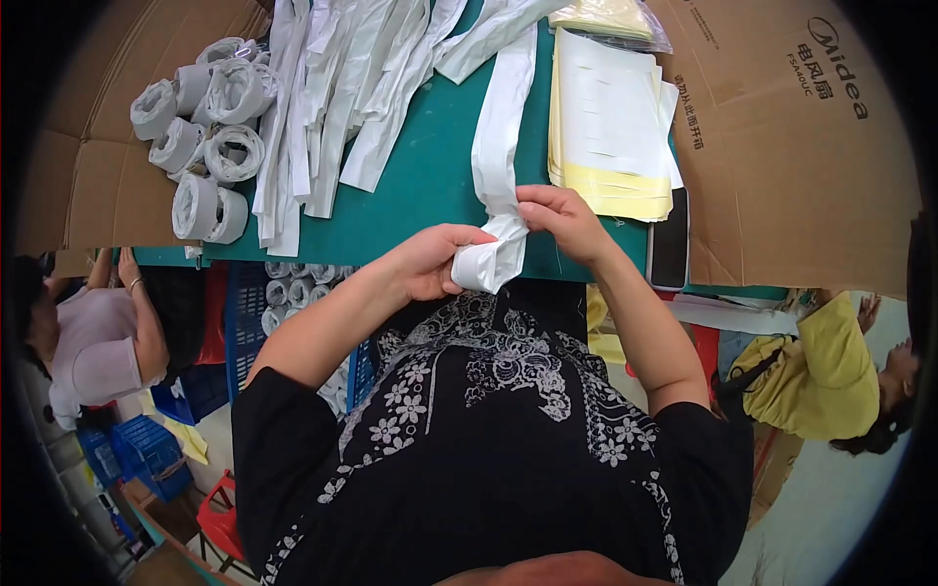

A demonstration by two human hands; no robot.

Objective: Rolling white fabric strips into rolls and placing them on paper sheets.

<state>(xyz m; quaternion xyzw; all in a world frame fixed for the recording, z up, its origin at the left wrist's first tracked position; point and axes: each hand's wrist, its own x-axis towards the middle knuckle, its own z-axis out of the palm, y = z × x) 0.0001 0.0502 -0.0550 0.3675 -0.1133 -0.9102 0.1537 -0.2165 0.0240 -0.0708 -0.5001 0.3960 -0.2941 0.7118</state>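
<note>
A long white strip runs from the far side of the table toward me and ends in a partly wound coil at the near edge. My left hand is closed around that coil, thumb on top. To its right, my right hand pinches the strip just above the coil, where it is creased. Whether the strip is fabric or film I cannot tell. More loose white strips lie side by side on the table, left of the one in my hands. Beyond them, finished-looking white rolls are piled at the far left.
A stack of white and yellow sheets lies on the green table, beside a dark phone-like slab. Cardboard borders both sides. A blue crate holds rolls below the table edge. Other people sit at left and right.
</note>
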